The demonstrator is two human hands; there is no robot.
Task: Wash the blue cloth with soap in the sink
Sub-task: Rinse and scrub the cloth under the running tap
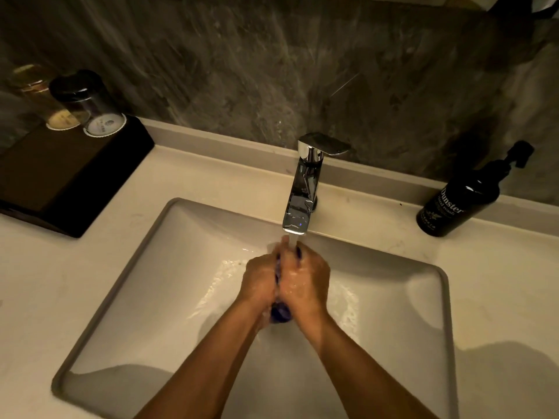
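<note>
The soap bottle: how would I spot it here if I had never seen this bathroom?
Start at the chrome tap behind the sink and look right along the pale counter. The soap bottle stands there alone by the wall: black, with a pump top and white "hand wash" lettering.

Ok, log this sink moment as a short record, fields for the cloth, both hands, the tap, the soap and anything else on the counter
cloth: blue cloth bunched between both palms, mostly hidden
left hand: left hand pressed against the cloth
right hand: right hand pressed against the cloth, wet
tap: chrome faucet running, water falling onto the hands
basin: white sink, water on its floor
soap: black hand wash bottle upright on the counter, right of the faucet
counter left: black tray with two upturned glasses
</note>
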